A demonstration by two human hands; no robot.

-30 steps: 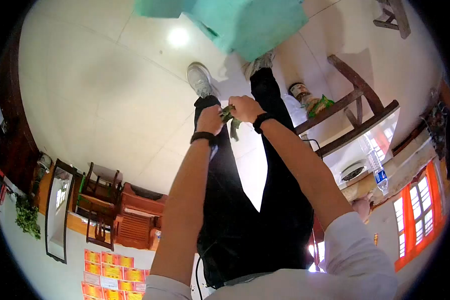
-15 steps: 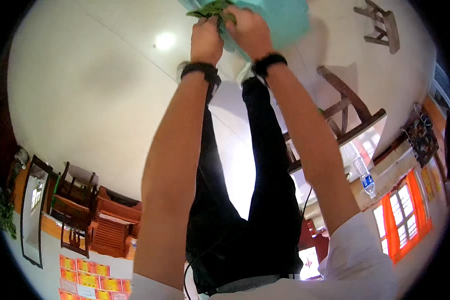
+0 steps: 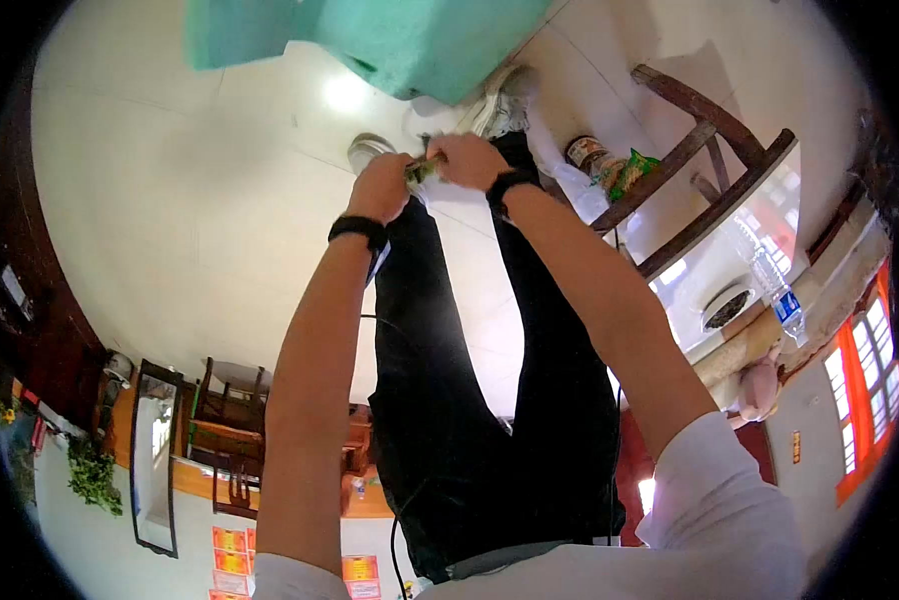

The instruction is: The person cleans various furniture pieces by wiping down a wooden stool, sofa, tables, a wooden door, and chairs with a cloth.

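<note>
My left hand and my right hand are close together in front of my knees, both with fingers closed. Between them shows a small green and pale piece of leafy greens, pinched from both sides and mostly hidden by the fingers. Ahead of the hands, beyond my shoes, lies a large teal sheet-like thing, possibly plastic. Neither hand touches it. A dark band is on each wrist.
To the right stands a wooden stool or chair frame beside a glossy table with a plastic bottle. A green packet and a round container lie on the floor near my right foot.
Both hands have come back toward my body from over the teal thing, bringing the leafy greens. Less of the leaves shows now. The view has shifted, and the teal thing appears further left.
</note>
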